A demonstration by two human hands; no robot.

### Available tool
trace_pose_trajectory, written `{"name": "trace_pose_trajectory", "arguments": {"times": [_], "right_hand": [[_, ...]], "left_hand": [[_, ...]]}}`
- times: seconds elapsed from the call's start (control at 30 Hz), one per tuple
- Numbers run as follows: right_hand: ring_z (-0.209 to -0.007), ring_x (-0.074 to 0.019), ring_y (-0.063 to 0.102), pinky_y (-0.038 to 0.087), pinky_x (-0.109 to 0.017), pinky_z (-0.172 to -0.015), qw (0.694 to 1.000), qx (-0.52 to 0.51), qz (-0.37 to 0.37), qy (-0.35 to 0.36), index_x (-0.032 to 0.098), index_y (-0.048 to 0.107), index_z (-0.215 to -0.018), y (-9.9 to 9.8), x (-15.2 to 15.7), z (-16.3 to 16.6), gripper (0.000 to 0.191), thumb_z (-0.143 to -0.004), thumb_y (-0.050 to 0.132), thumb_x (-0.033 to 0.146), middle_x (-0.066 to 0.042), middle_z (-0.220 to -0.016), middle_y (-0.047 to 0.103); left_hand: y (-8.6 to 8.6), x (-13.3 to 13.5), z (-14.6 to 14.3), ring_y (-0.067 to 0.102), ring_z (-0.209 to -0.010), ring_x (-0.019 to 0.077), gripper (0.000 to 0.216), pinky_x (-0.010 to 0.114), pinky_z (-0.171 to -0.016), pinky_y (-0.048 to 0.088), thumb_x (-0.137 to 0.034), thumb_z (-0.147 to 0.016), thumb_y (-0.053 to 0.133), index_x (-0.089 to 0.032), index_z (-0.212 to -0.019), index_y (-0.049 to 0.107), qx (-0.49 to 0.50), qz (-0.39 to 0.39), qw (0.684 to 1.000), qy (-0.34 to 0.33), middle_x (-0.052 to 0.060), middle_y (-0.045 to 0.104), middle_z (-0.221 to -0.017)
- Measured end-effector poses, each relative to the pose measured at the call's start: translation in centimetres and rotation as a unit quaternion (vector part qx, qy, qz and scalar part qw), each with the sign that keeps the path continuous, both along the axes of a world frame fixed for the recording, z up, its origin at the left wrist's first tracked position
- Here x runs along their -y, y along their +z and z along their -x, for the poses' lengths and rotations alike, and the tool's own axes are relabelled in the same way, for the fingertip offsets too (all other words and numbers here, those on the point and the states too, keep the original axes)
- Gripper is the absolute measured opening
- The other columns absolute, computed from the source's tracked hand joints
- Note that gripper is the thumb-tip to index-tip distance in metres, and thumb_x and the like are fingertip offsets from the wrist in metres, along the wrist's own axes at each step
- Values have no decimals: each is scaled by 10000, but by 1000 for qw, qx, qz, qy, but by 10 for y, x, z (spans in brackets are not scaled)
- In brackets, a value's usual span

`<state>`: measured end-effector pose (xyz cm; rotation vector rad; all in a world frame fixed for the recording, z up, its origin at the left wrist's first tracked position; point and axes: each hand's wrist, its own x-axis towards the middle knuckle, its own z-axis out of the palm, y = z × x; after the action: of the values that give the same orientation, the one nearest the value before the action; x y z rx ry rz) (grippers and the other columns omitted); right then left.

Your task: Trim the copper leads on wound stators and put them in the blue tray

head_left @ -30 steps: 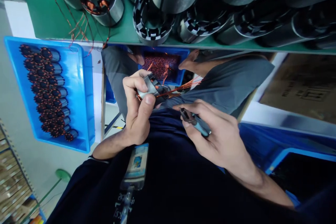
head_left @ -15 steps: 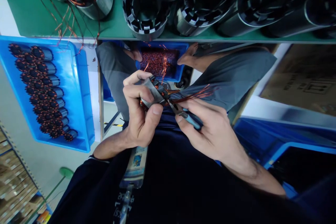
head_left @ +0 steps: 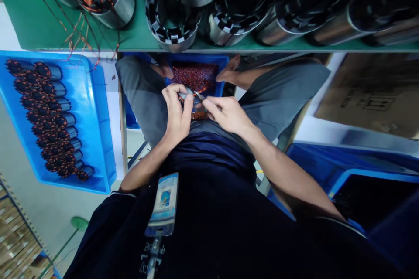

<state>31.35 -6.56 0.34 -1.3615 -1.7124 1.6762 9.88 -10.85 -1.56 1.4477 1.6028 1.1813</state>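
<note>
A: Report the state of both hands.

B: The left hand (head_left: pixel 175 111) is clenched around a small metal motor part (head_left: pixel 189 94), thumb and fingers wrapped over it. The right hand (head_left: pixel 229 115) grips a small cutting tool (head_left: pixel 198 96), whose tip meets the motor part. The two hands are nearly touching.

A: Location of the motor part?

B: Just above the centre of the view, over the lap, directly in front of a blue bin (head_left: pixel 222 69) filled with copper wire scraps (head_left: pixel 196 76). A little copper wire (head_left: pixel 199 115) shows beneath the hands.

A: Surrounding items?

B: At 9 o'clock, a blue tray (head_left: pixel 98 117) holds rows of small wound motor parts (head_left: pixel 49 117). At 12 o'clock, a green bench (head_left: pixel 46 26) carries large steel motor cores (head_left: pixel 170 22), some with copper windings. At 3 o'clock, a cardboard box (head_left: pixel 369 96). At 6 o'clock, a badge (head_left: pixel 163 202) hangs on the dark shirt. Whether the tool's blades are closed cannot be determined.
</note>
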Motion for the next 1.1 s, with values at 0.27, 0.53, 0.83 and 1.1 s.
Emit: {"name": "trace_pose_trajectory", "arguments": {"times": [0.27, 0.53, 0.83, 1.1], "right_hand": [[-527, -141, 509, 426, -313, -570, 990, -23, 141, -20, 211, 804, -969, -82, -29, 16, 997, -990, 597, 1186, 18, -624, 618], [-655, -146, 561, 478, -298, -631, 967, -207, 138, -46, 220, 816, -1190, -30, -15, 20, 762, -939, 993, 917, 56, -791, 671], [-699, -161, 587, 502, -328, -694, 966, -247, -74, 0, 247, 899, -1101, 33, 5, -14, 427, -1045, 1029, 651, 39, -819, 659], [-756, -213, 695, 614, -366, -753, 968, -141, -205, 29, 264, 929, -1249, 76, 11, -27, 353, -1157, 920, 604, -15, -864, 771]], "left_hand": [[-86, -22, 12, 596, -1282, 354, 626, 575, -1231, 584, -871, -1278, 432, -263, -1249, 577, -64, 59, 996, 7, 159, 641, -1265], [-12, 4, 29, 627, -1571, 320, 523, 506, -1270, 665, -328, -1276, 673, -281, -1761, 482, -178, -143, 958, -172, 188, 544, -1615], [63, 31, 20, 794, -1493, 334, 846, 456, -1137, 783, -821, -1225, 665, -450, -1956, 458, 260, 97, 941, -194, 171, 555, -1894], [100, 31, -5, 810, -1544, 332, 531, 490, -1246, 759, -639, -1252, 695, -426, -1737, 688, 336, 146, 920, -140, 106, 720, -1727]]}}
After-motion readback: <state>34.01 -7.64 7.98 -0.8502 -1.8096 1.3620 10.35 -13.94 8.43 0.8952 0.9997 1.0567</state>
